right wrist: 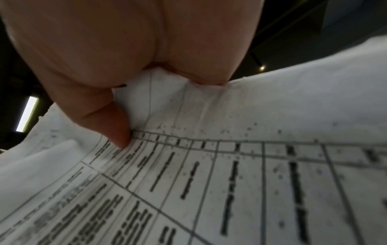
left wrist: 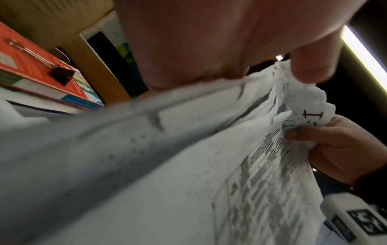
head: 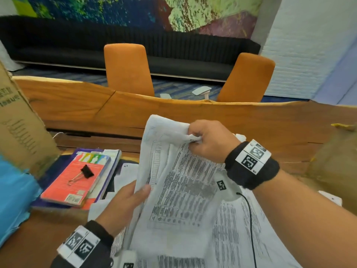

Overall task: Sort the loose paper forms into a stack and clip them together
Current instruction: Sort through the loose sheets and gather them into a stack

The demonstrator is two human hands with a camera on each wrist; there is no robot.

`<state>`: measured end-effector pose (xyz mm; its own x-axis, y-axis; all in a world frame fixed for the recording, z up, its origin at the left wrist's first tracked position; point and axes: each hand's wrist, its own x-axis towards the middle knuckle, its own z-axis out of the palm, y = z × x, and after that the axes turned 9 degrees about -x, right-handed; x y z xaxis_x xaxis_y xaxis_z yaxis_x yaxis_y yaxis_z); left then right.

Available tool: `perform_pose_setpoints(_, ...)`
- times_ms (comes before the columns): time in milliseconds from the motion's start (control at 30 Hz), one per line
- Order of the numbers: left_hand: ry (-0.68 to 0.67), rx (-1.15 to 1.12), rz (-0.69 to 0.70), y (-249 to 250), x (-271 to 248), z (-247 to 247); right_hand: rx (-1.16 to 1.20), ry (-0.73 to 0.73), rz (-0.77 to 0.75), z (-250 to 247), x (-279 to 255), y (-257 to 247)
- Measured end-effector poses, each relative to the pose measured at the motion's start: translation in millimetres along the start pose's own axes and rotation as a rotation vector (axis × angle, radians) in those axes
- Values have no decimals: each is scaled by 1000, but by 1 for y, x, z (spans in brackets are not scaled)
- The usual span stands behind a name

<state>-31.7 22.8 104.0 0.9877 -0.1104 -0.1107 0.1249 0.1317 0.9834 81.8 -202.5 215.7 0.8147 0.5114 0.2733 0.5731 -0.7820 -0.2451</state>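
Observation:
A bundle of white printed paper forms (head: 179, 188) is held up above the table. My left hand (head: 133, 198) grips its lower left edge, thumb on top. My right hand (head: 201, 140) pinches the crumpled top edge of the same forms (left wrist: 240, 165), its fingers curled. In the right wrist view my thumb presses on the printed table of the forms (right wrist: 230, 174). More loose forms (head: 241, 238) lie flat on the table beneath. A black binder clip (head: 85, 172) with silver handles lies on a red book (head: 73, 180) to the left, and it shows as the binder clip (left wrist: 60, 75) in the left wrist view.
The red book rests on a purple one at the left of the wooden table (head: 289, 128). A cardboard box (head: 19, 122) and a blue bag (head: 13, 194) stand at the far left. A tan bag (head: 336, 167) sits at the right. Two orange chairs (head: 127, 68) stand behind the table.

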Motion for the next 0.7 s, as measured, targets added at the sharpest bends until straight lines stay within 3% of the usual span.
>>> perform_pose_setpoints(133,134,253,36,-13,5,0,104,43,-3,4,1,-8)
perform_pose_setpoints(200,269,319,61,-18,7,-2,174,55,7,7,2,-10)
perform_pose_setpoints(300,306,311,51,-25,8,-8,226,48,68,12,3,-14)
perform_pose_setpoints(400,332,291,7,-29,8,-22,123,252,104,30,5,-9)
perform_pose_setpoints(500,524,218,3,-21,3,-48,161,420,236,66,-3,-9)
perform_pose_setpoints(567,670,169,16,-12,-3,-74,196,319,310,102,-16,-20)
perform_pose_setpoints(700,860,179,42,6,-19,-130,171,-139,276,180,-42,-56)
